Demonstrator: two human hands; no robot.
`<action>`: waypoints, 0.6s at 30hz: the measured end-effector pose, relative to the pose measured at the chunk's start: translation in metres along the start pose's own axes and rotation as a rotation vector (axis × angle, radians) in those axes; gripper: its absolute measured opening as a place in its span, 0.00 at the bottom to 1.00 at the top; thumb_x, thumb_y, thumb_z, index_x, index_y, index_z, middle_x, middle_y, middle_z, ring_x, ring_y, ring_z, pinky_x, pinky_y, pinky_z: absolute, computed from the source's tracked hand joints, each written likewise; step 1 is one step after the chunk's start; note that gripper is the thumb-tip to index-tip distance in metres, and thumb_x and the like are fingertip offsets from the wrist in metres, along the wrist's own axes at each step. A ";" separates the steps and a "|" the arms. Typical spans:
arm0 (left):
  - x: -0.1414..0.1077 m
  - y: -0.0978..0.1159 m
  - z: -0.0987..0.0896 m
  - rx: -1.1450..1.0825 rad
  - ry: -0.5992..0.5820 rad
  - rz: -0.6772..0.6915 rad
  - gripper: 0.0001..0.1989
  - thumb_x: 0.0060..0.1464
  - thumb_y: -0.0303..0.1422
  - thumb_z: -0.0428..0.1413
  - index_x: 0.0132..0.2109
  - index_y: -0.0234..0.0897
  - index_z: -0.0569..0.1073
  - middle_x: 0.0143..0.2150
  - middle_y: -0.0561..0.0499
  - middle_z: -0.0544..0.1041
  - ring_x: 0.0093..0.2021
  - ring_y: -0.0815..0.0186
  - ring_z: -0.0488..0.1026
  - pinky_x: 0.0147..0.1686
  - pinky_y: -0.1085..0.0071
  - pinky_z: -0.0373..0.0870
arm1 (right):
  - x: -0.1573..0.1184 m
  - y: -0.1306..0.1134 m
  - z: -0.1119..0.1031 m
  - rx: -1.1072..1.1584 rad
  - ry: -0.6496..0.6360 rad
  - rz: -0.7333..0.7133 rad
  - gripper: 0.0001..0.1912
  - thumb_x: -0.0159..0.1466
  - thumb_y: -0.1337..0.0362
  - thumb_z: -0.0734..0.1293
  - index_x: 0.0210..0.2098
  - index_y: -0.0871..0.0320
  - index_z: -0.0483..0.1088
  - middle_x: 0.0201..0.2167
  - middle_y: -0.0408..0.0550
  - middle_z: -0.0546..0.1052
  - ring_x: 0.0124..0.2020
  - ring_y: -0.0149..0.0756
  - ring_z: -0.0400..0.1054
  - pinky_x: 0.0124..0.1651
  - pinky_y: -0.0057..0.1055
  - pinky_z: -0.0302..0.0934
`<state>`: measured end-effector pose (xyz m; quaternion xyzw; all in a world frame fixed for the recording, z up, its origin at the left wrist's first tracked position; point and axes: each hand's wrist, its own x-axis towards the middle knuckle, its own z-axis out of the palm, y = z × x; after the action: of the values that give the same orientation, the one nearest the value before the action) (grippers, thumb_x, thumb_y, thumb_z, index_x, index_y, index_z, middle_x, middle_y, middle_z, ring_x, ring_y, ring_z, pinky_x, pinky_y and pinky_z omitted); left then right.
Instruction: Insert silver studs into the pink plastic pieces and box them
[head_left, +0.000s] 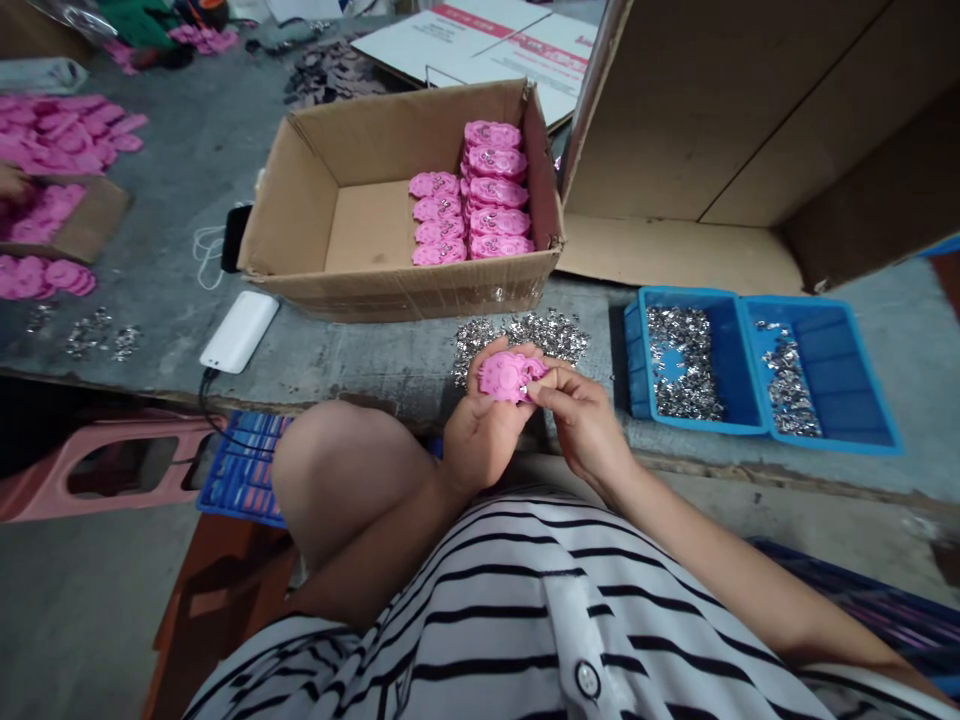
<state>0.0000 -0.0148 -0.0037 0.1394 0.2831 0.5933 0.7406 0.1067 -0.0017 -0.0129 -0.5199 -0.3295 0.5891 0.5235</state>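
Observation:
A flat pink plastic piece (504, 377) with a scalloped outline lies across the fingers of my left hand (480, 440), its thumb pressed on the near edge. At the piece's right end, my right hand (581, 415) pinches with thumb and forefinger. A tiny shiny metal part (527, 390) shows by that thumb; its exact kind is too small to make out. Just beyond my hands is a pile of small silver metal parts (551, 335) on the grey table. Behind it stands an open cardboard box (405, 295) with stacked pink pieces (499, 192) along its right side.
Two blue bins (761, 432) of metal parts sit at the right, before a large carton (675, 250). A white power bank (240, 332) with a cable lies left. A co-worker's hand (13, 185) is at the far left, by more pink pieces (67, 130).

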 end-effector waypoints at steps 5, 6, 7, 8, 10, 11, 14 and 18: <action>0.000 -0.001 -0.002 0.051 0.018 -0.012 0.26 0.42 0.32 0.53 0.52 0.42 0.68 0.54 0.47 0.74 0.62 0.53 0.64 0.58 0.54 0.63 | -0.001 0.005 0.000 -0.047 0.003 -0.055 0.09 0.47 0.64 0.72 0.16 0.55 0.69 0.35 0.45 0.71 0.43 0.39 0.64 0.53 0.38 0.53; 0.000 -0.001 -0.002 0.048 0.013 -0.013 0.26 0.42 0.33 0.52 0.52 0.43 0.68 0.54 0.48 0.74 0.62 0.53 0.63 0.58 0.54 0.64 | -0.002 0.005 0.000 -0.053 0.001 -0.064 0.08 0.47 0.64 0.72 0.16 0.55 0.69 0.36 0.45 0.71 0.44 0.40 0.64 0.54 0.38 0.53; 0.000 -0.002 -0.002 0.037 0.003 -0.012 0.26 0.43 0.33 0.52 0.53 0.43 0.68 0.54 0.48 0.74 0.62 0.53 0.63 0.58 0.54 0.64 | -0.002 0.006 0.000 -0.055 0.001 -0.070 0.08 0.47 0.64 0.72 0.17 0.55 0.69 0.36 0.45 0.71 0.44 0.39 0.64 0.54 0.38 0.53; 0.000 -0.002 -0.002 0.022 -0.008 -0.009 0.26 0.43 0.33 0.52 0.53 0.43 0.68 0.54 0.48 0.74 0.62 0.52 0.63 0.58 0.53 0.64 | -0.003 0.007 0.000 -0.051 0.003 -0.073 0.08 0.48 0.64 0.72 0.17 0.55 0.69 0.36 0.45 0.70 0.44 0.39 0.64 0.54 0.38 0.53; 0.000 -0.002 -0.002 0.006 -0.020 -0.006 0.26 0.44 0.34 0.51 0.54 0.44 0.68 0.55 0.48 0.74 0.63 0.52 0.62 0.58 0.53 0.64 | -0.004 0.007 0.001 -0.033 0.015 -0.068 0.09 0.48 0.63 0.71 0.17 0.55 0.68 0.36 0.45 0.70 0.43 0.39 0.64 0.54 0.38 0.53; 0.000 -0.002 -0.002 0.013 -0.019 -0.005 0.27 0.44 0.34 0.51 0.54 0.43 0.67 0.55 0.48 0.74 0.63 0.51 0.61 0.58 0.52 0.64 | -0.004 0.008 0.002 -0.025 0.021 -0.064 0.09 0.48 0.63 0.71 0.17 0.55 0.67 0.35 0.45 0.70 0.43 0.39 0.64 0.54 0.38 0.54; 0.000 -0.003 -0.002 0.048 -0.005 -0.002 0.28 0.44 0.35 0.51 0.56 0.44 0.66 0.56 0.49 0.73 0.64 0.51 0.61 0.58 0.52 0.64 | -0.005 0.008 0.003 -0.025 0.029 -0.061 0.09 0.49 0.62 0.70 0.17 0.54 0.66 0.35 0.45 0.71 0.44 0.40 0.64 0.54 0.38 0.54; 0.000 -0.004 -0.005 0.027 -0.024 0.011 0.27 0.45 0.34 0.50 0.55 0.45 0.67 0.57 0.50 0.73 0.64 0.53 0.62 0.60 0.54 0.63 | -0.006 0.008 0.004 -0.054 0.037 -0.079 0.10 0.50 0.62 0.69 0.17 0.54 0.66 0.35 0.46 0.72 0.45 0.40 0.63 0.55 0.39 0.54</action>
<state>0.0004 -0.0166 -0.0102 0.1580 0.2813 0.5916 0.7389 0.1000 -0.0091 -0.0176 -0.5313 -0.3558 0.5491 0.5382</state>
